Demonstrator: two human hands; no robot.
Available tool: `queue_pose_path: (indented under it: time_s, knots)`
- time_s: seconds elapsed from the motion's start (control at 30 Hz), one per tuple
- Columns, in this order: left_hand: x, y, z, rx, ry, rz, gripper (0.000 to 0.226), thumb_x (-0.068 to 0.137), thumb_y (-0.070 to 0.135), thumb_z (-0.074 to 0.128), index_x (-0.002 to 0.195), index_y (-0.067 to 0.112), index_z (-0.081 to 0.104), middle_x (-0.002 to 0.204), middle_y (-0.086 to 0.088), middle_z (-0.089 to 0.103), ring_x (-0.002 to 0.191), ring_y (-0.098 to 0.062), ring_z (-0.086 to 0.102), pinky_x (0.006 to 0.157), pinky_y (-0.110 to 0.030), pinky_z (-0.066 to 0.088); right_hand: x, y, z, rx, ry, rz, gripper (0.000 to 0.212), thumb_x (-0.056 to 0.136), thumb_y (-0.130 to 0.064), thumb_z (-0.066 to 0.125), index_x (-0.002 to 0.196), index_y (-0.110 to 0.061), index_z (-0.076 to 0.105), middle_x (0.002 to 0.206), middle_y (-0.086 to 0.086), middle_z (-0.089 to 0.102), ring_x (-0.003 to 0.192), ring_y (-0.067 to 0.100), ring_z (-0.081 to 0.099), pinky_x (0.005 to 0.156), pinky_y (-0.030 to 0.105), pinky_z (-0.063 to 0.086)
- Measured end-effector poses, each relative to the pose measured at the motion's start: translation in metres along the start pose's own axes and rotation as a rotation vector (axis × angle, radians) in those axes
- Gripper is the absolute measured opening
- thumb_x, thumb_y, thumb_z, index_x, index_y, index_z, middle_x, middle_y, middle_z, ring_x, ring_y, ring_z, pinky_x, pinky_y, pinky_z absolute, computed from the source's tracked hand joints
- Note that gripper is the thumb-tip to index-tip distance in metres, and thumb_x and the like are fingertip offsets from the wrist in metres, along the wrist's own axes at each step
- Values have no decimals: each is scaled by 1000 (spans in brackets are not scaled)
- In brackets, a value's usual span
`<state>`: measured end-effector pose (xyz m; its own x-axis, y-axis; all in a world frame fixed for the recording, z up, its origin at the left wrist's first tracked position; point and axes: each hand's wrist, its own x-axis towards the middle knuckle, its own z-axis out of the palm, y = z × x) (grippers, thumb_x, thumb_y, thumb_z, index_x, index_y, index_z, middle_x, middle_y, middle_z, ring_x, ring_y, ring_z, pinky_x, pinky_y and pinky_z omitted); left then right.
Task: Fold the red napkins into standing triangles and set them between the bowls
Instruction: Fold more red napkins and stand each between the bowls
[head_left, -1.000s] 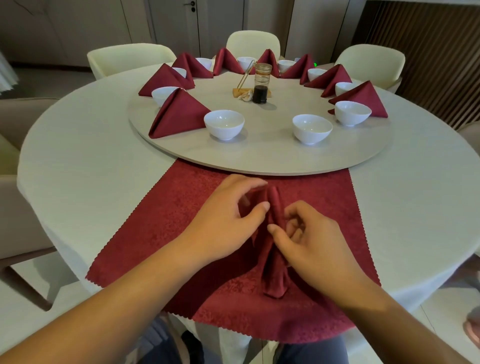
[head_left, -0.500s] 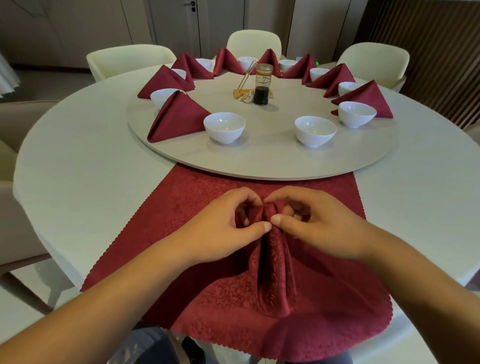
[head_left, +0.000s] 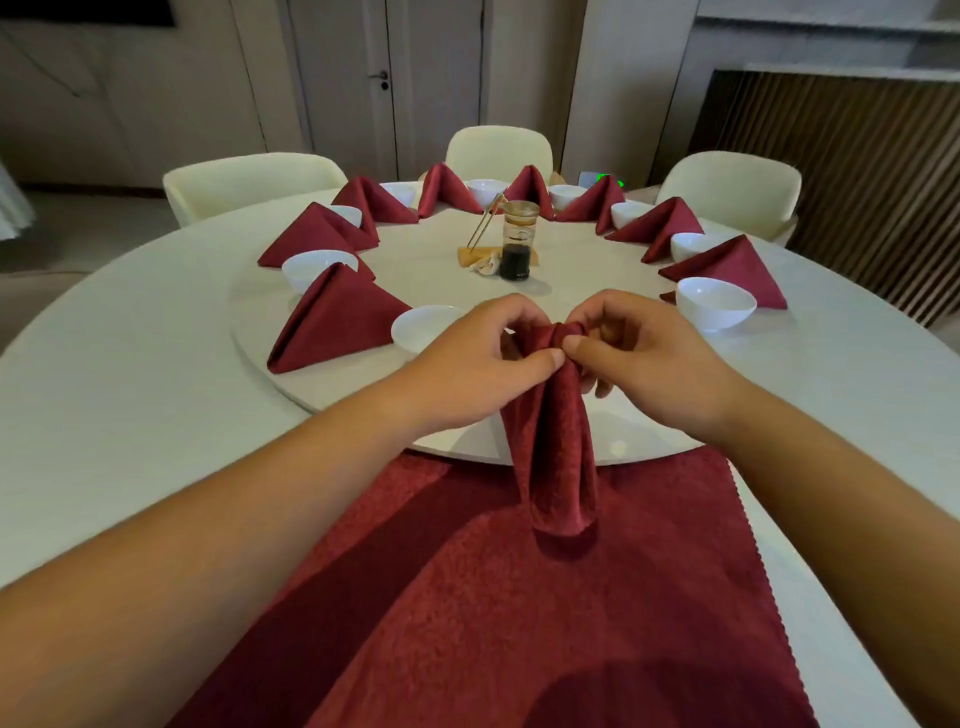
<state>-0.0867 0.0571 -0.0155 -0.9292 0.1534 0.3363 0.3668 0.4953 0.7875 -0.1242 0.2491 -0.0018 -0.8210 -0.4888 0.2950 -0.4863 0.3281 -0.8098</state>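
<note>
Item in work: one red napkin (head_left: 556, 457), gathered into a narrow, long fold. Pinched at its top end between the thumbs and curled fingers of left hand (head_left: 483, 358) and right hand (head_left: 639, 358), thumb tips nearly touching. Hangs straight down from the grip, long axis upright, lower end resting on a flat red cloth (head_left: 571, 623) spread over the near edge of the round table (head_left: 130, 389).

Destination, as judged: open gap on the turntable (head_left: 571, 270) directly beyond the knuckles. Bounded by the near-left bowl (head_left: 421, 325), just beside the left hand and partly covered by it, and the near-right bowl (head_left: 714, 306), well apart from the right hand. Gap mostly hidden by both hands.

Count:
- Standing triangles (head_left: 332, 317): eight, ringed round the turntable.
- White bowls: nine in view; any further bowl behind the hands not visible.
- Glass jar (head_left: 517, 244) of dark sauce: one, at centre.
- Thin sticks (head_left: 483, 223): one pair, leaning beside the jar.
- Cream chairs (head_left: 249, 179): three.
</note>
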Motion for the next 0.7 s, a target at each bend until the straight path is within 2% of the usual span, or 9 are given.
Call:
queue_pose_path:
  time_s: [0.13, 0.23, 0.3, 0.37, 0.43, 0.5, 0.53, 0.6, 0.7]
  knots:
    - [57, -33, 3, 61, -5, -23, 13, 97, 21, 66, 108, 24, 61, 104, 4, 65, 87, -13, 62, 83, -30, 53, 53, 30, 1, -36, 65, 75, 4, 97, -9, 61, 99, -6, 63, 76, 19, 68, 64, 22, 66, 64, 40, 57]
    - [82, -54, 9, 120, -10, -47, 18, 98, 20, 63, 115, 20, 61, 109, -1, 66, 88, -18, 64, 80, -34, 55, 78, 56, 6, -74, 103, 117, 7, 96, -11, 61, 92, -16, 62, 73, 18, 67, 63, 26, 65, 61, 38, 55]
    - [92, -64, 12, 162, -8, -70, 22, 98, 20, 62, 120, 19, 63, 110, -1, 66, 82, -14, 63, 75, -31, 52, 88, 69, 10, -117, 134, 138, 10, 96, -15, 62, 89, -22, 61, 76, 18, 69, 68, 32, 68, 64, 42, 59]
    - [96, -72, 15, 214, -25, -85, 29, 97, 21, 62, 127, 18, 63, 116, -2, 63, 84, -15, 63, 79, -30, 51, 92, 81, 14, -137, 155, 159, 8, 95, -20, 63, 90, -26, 62, 77, 18, 69, 74, 37, 68, 71, 51, 60]
    - [93, -76, 19, 260, -49, -119, 42, 96, 24, 63, 137, 19, 57, 129, -5, 56, 101, -19, 64, 93, -33, 52, 92, 88, 18, -152, 163, 184, 4, 95, -26, 64, 99, -26, 64, 75, 12, 68, 74, 34, 67, 75, 52, 59]
    - [82, -76, 25, 294, -32, -164, 58, 95, 27, 64, 149, 20, 44, 145, -7, 46, 123, -22, 56, 108, -36, 45, 86, 90, 21, -157, 195, 206, 22, 94, -34, 65, 115, -26, 61, 78, 1, 68, 76, 22, 68, 78, 44, 59]
    - [72, -75, 28, 302, -5, -180, 63, 95, 28, 66, 151, 18, 40, 148, -7, 43, 129, -22, 52, 111, -37, 43, 79, 90, 22, -163, 219, 211, 30, 94, -38, 66, 121, -26, 58, 80, -2, 68, 78, 17, 68, 76, 37, 58]
    - [48, -76, 34, 331, 56, -186, 58, 92, 32, 67, 144, 18, 44, 141, -7, 50, 126, -23, 53, 107, -40, 45, 61, 89, 24, -200, 255, 213, 31, 92, -41, 67, 117, -27, 57, 82, -7, 67, 80, 7, 65, 73, 24, 49]
    - [11, -82, 46, 493, 61, -199, 41, 86, 47, 59, 117, 21, 60, 114, -3, 63, 109, -25, 60, 92, -44, 51, 26, 94, 32, -337, 232, 238, 24, 89, -42, 70, 103, -24, 64, 84, -10, 65, 79, 6, 62, 73, 25, 46]
